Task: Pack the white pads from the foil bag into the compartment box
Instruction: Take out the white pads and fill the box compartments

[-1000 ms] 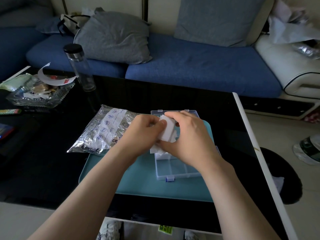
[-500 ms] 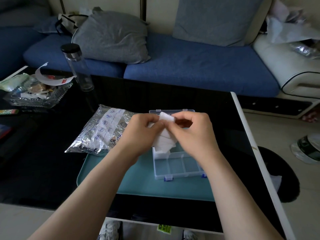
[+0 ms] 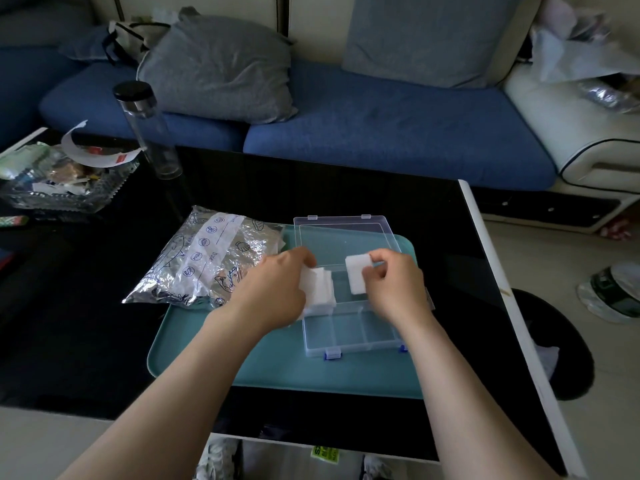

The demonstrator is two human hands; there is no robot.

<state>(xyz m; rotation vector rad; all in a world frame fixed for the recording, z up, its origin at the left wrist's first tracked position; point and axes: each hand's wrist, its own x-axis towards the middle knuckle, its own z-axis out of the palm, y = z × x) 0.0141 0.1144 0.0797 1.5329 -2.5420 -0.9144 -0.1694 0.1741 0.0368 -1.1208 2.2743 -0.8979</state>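
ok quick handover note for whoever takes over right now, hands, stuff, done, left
Left hand holds a stack of white pads at the compartment box's rear left; whether it sits inside is unclear.
Right hand pinches a single white pad over the rear section.
The box lies open on the teal tray; the foil bag lies to its left.
Done: pads out of the bag.
Left: front compartments show no pads; fill them.
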